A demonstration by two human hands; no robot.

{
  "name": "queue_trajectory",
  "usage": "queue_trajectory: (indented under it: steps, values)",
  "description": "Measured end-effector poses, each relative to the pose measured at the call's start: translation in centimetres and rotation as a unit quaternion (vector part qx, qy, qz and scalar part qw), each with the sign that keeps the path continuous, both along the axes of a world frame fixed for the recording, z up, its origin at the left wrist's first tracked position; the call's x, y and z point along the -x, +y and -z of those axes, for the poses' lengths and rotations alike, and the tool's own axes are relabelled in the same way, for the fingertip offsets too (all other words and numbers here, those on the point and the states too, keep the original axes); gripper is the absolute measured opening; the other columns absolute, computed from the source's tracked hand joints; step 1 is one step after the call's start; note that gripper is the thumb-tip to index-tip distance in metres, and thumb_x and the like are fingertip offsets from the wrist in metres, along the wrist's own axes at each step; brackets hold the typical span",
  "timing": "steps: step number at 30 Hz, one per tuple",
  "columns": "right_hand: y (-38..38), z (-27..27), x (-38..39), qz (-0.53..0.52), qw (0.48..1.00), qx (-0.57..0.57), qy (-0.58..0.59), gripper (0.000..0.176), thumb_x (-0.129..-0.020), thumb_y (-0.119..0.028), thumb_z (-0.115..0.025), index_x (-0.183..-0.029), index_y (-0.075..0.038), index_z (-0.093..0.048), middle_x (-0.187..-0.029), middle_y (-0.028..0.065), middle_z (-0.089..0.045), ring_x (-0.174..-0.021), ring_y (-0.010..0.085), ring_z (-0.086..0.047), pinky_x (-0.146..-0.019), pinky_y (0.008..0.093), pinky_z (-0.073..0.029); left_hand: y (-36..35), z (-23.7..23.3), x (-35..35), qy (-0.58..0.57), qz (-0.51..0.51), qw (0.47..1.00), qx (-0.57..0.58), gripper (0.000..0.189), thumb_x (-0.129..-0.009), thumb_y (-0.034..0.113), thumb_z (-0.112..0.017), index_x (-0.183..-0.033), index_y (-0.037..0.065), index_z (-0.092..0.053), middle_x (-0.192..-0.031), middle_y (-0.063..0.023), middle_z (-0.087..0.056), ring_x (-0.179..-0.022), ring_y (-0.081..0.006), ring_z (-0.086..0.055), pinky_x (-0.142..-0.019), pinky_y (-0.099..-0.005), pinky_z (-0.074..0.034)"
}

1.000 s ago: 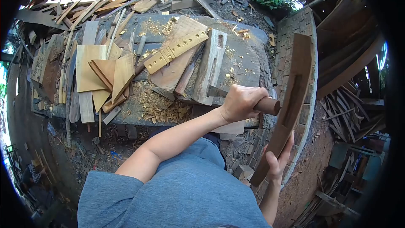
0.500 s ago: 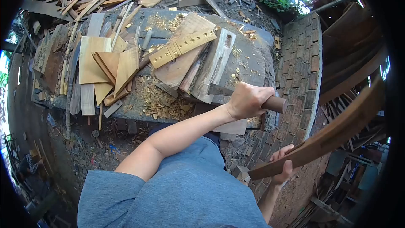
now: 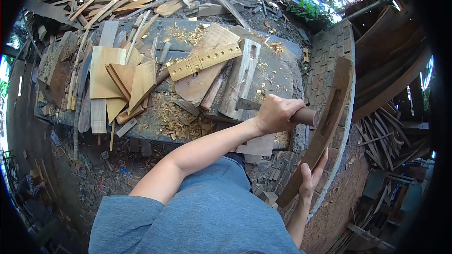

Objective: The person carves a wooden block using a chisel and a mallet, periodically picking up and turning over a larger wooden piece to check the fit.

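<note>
My left hand is wrapped round the thick round wooden handle of a chisel. Its grey metal blade points left, over the near end of a weathered wooden block. On the right, my right hand grips a long, slightly curved brown piece of wood near its lower end, thumb on the near face. The piece stands steeply in view, with a recess along its upper part, and its edge comes close to the chisel handle's end. A yellowish strip with a row of holes lies across a broad board.
Yellowish wood offcuts are piled on the left of the workbench. Wood chips cover its near edge. A low brick wall runs along the right. Scrap timber heaps up behind.
My right hand has swung the curved wood leftward and more upright, bringing it near the chisel handle. My left hand with the chisel stays almost in place.
</note>
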State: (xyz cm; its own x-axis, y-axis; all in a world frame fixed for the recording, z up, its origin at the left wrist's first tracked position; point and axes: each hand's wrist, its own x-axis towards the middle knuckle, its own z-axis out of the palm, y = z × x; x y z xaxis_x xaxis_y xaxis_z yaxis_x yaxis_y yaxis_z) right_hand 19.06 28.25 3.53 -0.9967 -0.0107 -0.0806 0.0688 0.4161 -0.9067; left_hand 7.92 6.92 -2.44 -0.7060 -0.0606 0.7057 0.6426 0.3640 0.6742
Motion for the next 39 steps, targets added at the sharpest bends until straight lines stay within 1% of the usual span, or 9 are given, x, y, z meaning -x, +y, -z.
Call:
queue_trajectory:
  steps: [5,13,15,20,32,34,35,37,39]
  values:
    - [-0.1,0.1,-0.6,-0.003,1.000,-0.019,0.006,0.088,-0.081,-0.034,-0.067,-0.151,-0.005,-0.023,-0.137,0.0130,-0.042,-0.123,0.0250,-0.043,-0.105,0.0385,-0.032,0.5,-0.1,1.3,-0.008,-0.010,1.000,-0.021,0.025,-0.067,0.015,-0.078,-0.086,0.011,-0.062,-0.073,-0.0078,-0.067,-0.064,-0.0244,-0.068,-0.054,-0.0350,-0.053]
    - [0.7,0.7,-0.7,0.044,0.999,-0.015,0.029,0.087,-0.083,-0.034,-0.065,-0.151,-0.005,-0.021,-0.137,0.0143,-0.042,-0.125,0.0257,-0.042,-0.106,0.0393,-0.031,1.8,-3.4,-2.0,0.077,0.084,0.993,-0.041,0.027,-0.068,0.017,-0.075,-0.089,0.011,-0.057,-0.071,-0.0034,-0.063,-0.062,-0.0221,-0.067,-0.054,-0.0343,-0.053]
    - [0.7,1.0,-0.6,0.049,0.998,-0.015,0.035,0.086,-0.083,-0.034,-0.065,-0.151,-0.005,-0.021,-0.138,0.0143,-0.042,-0.125,0.0259,-0.042,-0.107,0.0393,-0.031,1.3,-3.4,-2.0,0.057,0.069,0.994,0.057,0.017,-0.080,0.020,-0.074,-0.084,0.009,-0.061,-0.070,-0.0048,-0.067,-0.061,-0.0226,-0.068,-0.054,-0.0333,-0.054]
    - [0.3,1.3,-0.7,0.051,0.998,-0.017,0.024,0.085,-0.084,-0.034,-0.065,-0.151,-0.005,-0.022,-0.139,0.0148,-0.041,-0.128,0.0269,-0.040,-0.108,0.0397,-0.030,-0.2,-2.1,-0.9,0.018,0.044,0.998,-0.030,0.034,-0.064,0.014,-0.081,-0.089,0.010,-0.059,-0.073,-0.0070,-0.066,-0.064,-0.0249,-0.068,-0.055,-0.0349,-0.052]
    - [-0.8,0.4,0.5,0.019,0.999,-0.028,0.019,0.084,-0.084,-0.035,-0.065,-0.151,-0.005,-0.023,-0.138,0.0149,-0.042,-0.123,0.0260,-0.043,-0.105,0.0397,-0.032,-1.5,-1.3,-0.7,0.008,0.030,0.997,-0.070,0.031,-0.064,0.010,-0.080,-0.088,0.009,-0.060,-0.072,-0.0079,-0.067,-0.063,-0.0246,-0.068,-0.053,-0.0341,-0.051]
    - [-0.8,-0.4,0.7,0.029,0.999,-0.035,0.030,0.088,-0.082,-0.038,-0.066,-0.151,-0.006,-0.023,-0.136,0.0139,-0.042,-0.118,0.0238,-0.045,-0.101,0.0403,-0.036,-1.3,-0.9,-0.4,0.003,0.022,0.997,-0.071,0.032,-0.064,0.010,-0.080,-0.089,0.009,-0.060,-0.073,-0.0080,-0.067,-0.063,-0.0245,-0.068,-0.053,-0.0340,-0.051]
    - [-0.9,-1.2,1.5,0.012,0.993,-0.053,0.104,0.086,-0.082,-0.036,-0.066,-0.152,-0.013,-0.022,-0.095,0.0098,-0.053,-0.072,0.0164,-0.056,-0.060,0.0293,-0.049,-1.5,-1.0,-0.3,-0.001,0.016,0.997,-0.072,0.033,-0.063,0.009,-0.080,-0.089,0.009,-0.060,-0.074,-0.0082,-0.067,-0.064,-0.0245,-0.068,-0.053,-0.0339,-0.051]
    - [-2.3,-5.0,1.7,0.010,0.992,0.026,0.125,0.077,-0.083,-0.044,-0.064,-0.140,-0.003,-0.034,-0.087,0.0088,-0.050,-0.066,0.0149,-0.053,-0.054,0.0283,-0.047,-1.6,-1.0,-0.3,-0.003,0.023,0.997,-0.068,0.033,-0.063,0.009,-0.080,-0.090,0.009,-0.061,-0.074,-0.0081,-0.067,-0.064,-0.0246,-0.068,-0.053,-0.0340,-0.052]
    - [-2.1,-7.4,1.8,-0.004,0.981,0.127,0.147,0.079,-0.080,-0.058,-0.062,-0.120,0.006,-0.040,-0.080,0.0085,-0.047,-0.060,0.0138,-0.049,-0.057,0.0273,-0.045,-1.3,-1.1,-0.3,-0.005,0.037,0.997,-0.069,0.034,-0.063,0.008,-0.081,-0.090,0.010,-0.061,-0.074,-0.0081,-0.067,-0.064,-0.0247,-0.069,-0.053,-0.0340,-0.052]
